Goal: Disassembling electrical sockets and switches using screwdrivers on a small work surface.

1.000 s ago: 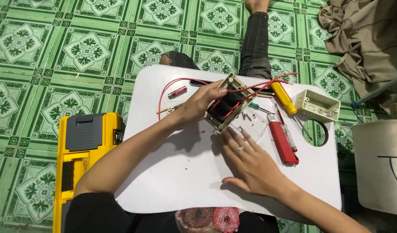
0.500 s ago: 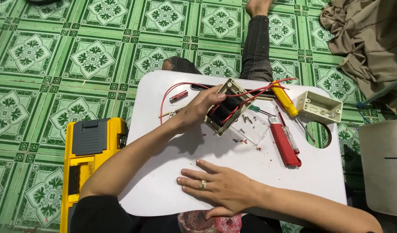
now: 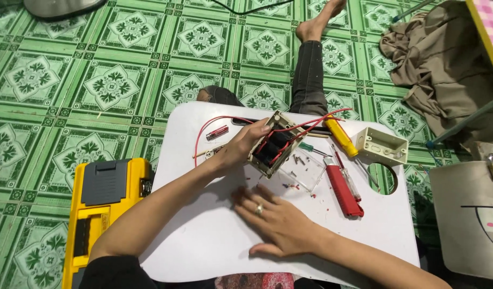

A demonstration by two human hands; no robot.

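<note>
Two hands at a white lap table point(image 3: 203, 246); one switch box point(image 3: 276, 143) with red wires; one beige wall box point(image 3: 382, 145); one red utility knife point(image 3: 343, 190); one yellow-handled screwdriver point(image 3: 340, 137); one yellow toolbox point(image 3: 99, 214).

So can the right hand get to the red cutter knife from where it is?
Probably yes. The right hand lies flat and empty on the white table, and the red cutter knife lies just to its right with only bare table and tiny screws between them.
</note>
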